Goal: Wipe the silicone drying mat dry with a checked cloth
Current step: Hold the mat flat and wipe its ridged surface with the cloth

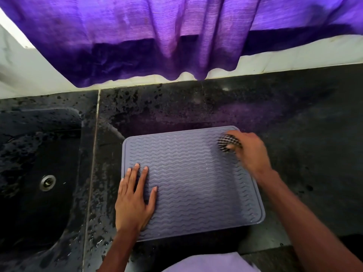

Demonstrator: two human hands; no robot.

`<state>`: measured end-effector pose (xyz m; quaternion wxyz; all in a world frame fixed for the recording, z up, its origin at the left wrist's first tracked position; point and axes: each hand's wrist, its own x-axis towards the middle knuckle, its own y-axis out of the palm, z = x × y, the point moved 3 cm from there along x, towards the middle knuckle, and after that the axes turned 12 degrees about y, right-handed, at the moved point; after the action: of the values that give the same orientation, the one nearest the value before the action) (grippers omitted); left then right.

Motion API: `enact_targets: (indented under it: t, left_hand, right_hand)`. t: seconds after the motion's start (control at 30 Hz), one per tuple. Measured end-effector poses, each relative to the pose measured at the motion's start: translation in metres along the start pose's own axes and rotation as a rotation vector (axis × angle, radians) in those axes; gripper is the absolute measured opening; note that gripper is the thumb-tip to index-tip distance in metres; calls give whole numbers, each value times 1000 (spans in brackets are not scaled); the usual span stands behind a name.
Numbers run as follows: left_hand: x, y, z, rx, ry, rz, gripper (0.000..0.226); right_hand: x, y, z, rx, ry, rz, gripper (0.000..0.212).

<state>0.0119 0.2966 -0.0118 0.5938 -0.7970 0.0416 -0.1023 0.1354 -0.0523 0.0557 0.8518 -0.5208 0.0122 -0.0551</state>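
Observation:
A grey silicone drying mat (196,185) with wavy ridges lies flat on the dark stone counter (294,118). My left hand (135,199) rests flat on the mat's near left part, fingers straight and spread. My right hand (249,150) grips a bunched black-and-white checked cloth (227,142) at the mat's far right corner, pressing it onto the mat. That hand looks blurred. Small water droplets glint on the mat's right side.
A dark sink (35,154) with a metal drain (47,182) lies to the left. The counter around it is speckled with water. A purple curtain (176,36) hangs over the white wall ledge at the back. The counter's front edge runs just below the mat.

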Motion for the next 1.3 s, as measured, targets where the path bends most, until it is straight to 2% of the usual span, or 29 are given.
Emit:
enact_targets:
  t: [0.07, 0.17, 0.33, 0.47, 0.6, 0.77, 0.87, 0.93, 0.97, 1.03, 1.17, 1.3]
  left_hand:
    - [0, 0, 0, 6, 2, 3, 69]
    - [1, 0, 1, 14, 8, 5, 70]
    - [1, 0, 1, 22, 12, -7, 70]
    - [0, 1, 1, 30, 4, -14, 70]
    - [1, 1, 1, 30, 5, -20, 70]
    - [0, 2, 1, 28, 21, -43, 69]
    - [-2, 2, 2, 14, 16, -107, 65]
    - [-7, 1, -1, 17, 40, -182, 59]
    - [-10, 1, -3, 21, 63, -204, 56]
    - [-15, 2, -8, 20, 103, -203, 53]
    - [-21, 7, -9, -19, 126, -163, 57]
    - [-20, 9, -9, -63, 127, -174, 58]
  right_hand:
    - [-9, 22, 44, 94, -141, 7, 43]
    - [-24, 60, 81, 41, -216, 84, 48]
    - [-28, 59, 60, -142, -231, 74, 62]
    - [-17, 36, 12, -191, -162, 76, 62]
    - [-13, 3, -37, -262, -24, 38, 50]
    - [-8, -7, -30, -357, 79, -13, 43]
    - [-13, 4, -4, -131, 97, -64, 38]
    - [-19, 18, 21, 117, -20, -3, 29]
    - [-23, 27, 35, 165, -87, 41, 28]
    - [-28, 47, 55, 146, -153, 88, 32]
    - [-32, 73, 66, 35, -99, 35, 61]
    - [-37, 78, 79, 83, -96, -39, 56]
